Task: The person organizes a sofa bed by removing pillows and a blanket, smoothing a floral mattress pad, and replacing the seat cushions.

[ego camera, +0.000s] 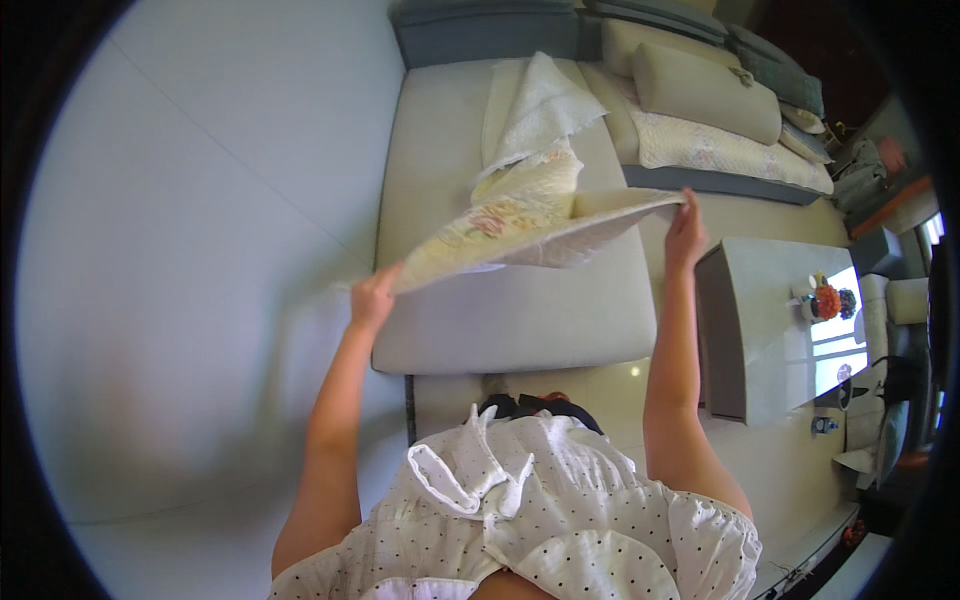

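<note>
A quilted, flower-patterned sofa cover [491,225] is stretched between my two hands above a light sofa seat [517,322]. My left hand [373,296] grips one corner, close to the wall. On the other side my right hand [685,231] pinches the opposite corner, raised over the seat's right edge. The cover's near edge sags a little between them, and its pale underside shows at the right. Its far part lies bunched and twisted on the seat, with a whitish folded end [551,112] towards the backrest.
A pale wall [210,225] runs along the left. At the upper right, another sofa section carries a flowered cover [720,154] and a large cushion [705,90]. A glossy-topped coffee table [780,330] with a flower arrangement [827,301] stands at the right on the tiled floor.
</note>
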The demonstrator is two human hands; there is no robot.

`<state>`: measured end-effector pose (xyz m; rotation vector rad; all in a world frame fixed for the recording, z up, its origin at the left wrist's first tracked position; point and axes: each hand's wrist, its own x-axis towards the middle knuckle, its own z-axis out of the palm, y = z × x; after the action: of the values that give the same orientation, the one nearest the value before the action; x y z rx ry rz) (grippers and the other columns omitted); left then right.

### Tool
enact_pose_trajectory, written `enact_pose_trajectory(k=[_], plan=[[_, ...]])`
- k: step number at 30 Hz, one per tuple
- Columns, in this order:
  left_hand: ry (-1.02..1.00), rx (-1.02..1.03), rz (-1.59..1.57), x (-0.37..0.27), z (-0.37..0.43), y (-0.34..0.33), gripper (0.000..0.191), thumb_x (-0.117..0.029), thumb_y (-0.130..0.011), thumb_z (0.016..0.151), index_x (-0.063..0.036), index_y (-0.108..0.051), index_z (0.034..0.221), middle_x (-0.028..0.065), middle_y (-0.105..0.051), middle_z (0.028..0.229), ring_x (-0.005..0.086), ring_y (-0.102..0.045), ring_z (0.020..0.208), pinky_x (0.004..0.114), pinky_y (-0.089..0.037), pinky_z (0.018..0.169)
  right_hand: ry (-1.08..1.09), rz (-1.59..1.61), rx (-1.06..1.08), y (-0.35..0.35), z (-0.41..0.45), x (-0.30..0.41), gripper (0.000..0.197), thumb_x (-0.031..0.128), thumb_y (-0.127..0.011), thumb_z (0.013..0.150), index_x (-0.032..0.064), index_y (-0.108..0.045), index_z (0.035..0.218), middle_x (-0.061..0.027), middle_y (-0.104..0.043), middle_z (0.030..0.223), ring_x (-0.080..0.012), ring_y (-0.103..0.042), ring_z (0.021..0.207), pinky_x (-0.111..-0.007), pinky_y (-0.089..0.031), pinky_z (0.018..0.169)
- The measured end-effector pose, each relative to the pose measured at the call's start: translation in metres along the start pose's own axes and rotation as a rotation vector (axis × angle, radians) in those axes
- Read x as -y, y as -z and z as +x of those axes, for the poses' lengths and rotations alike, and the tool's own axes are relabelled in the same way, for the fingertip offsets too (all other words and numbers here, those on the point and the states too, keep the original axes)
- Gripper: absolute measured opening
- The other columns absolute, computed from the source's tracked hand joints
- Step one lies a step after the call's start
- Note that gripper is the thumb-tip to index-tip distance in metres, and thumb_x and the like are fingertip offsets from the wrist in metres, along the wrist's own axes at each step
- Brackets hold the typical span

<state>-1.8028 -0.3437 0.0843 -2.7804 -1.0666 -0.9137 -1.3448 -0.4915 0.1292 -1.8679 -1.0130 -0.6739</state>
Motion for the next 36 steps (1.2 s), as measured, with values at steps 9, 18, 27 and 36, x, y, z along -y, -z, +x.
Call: enact_pose_trajectory(k=[9, 18, 27, 36], plan=[[0.025, 0.743, -0.169, -0.126, -0.130, -0.092, 0.035, -0.016, -0.050, 0.070, -0.0140, -0.050, 0.104, 0.0115, -0.056, 0.085, 0.0291, -0.054, 0.073, 0.038, -0.044, 0.063, -0.028, -0.248, 0.591, 0.157, -0.188, -0.146, 0.011, 0.011, -0.046, 0.077, 0.0058, -0.056, 0.080, -0.0117, -0.054, 0.061, -0.0260, -0.053, 0.053, -0.035, -0.041, 0.044], [0.271, 0.553, 0.013, -0.156, -0.215, -0.113, 0.040, -0.001, -0.038, 0.072, -0.0138, -0.048, 0.109, 0.0093, -0.042, 0.116, 0.0299, -0.041, 0.105, 0.038, -0.037, 0.082, -0.130, -0.184, 0.858, 0.127, -0.319, -0.146, 0.020, 0.008, -0.042, 0.078, 0.0051, -0.048, 0.097, -0.0116, -0.049, 0.108, -0.0263, -0.041, 0.105, -0.042, -0.027, 0.090], [0.500, 0.281, -0.287, -0.148, -0.110, -0.095, 0.050, 0.005, -0.040, 0.064, -0.0154, -0.048, 0.109, 0.0192, -0.055, 0.085, 0.0353, -0.052, 0.077, 0.041, -0.042, 0.065, -0.150, -0.028, 1.095, 0.057, -0.243, -0.118, 0.030, 0.007, -0.039, 0.079, 0.0075, -0.039, 0.110, -0.0171, -0.054, 0.088, -0.0337, -0.048, 0.086, -0.040, -0.036, 0.079], [0.387, 0.647, -0.201, -0.086, -0.142, -0.091, 0.032, -0.012, -0.046, 0.071, -0.0155, -0.050, 0.102, 0.0158, -0.056, 0.086, 0.0320, -0.054, 0.078, 0.040, -0.043, 0.065, 0.019, 0.045, 1.175, 0.067, -0.223, -0.096, 0.036, 0.018, -0.044, 0.076, 0.0111, -0.039, 0.111, -0.0182, -0.054, 0.085, -0.0325, -0.053, 0.077, -0.040, -0.043, 0.066]])
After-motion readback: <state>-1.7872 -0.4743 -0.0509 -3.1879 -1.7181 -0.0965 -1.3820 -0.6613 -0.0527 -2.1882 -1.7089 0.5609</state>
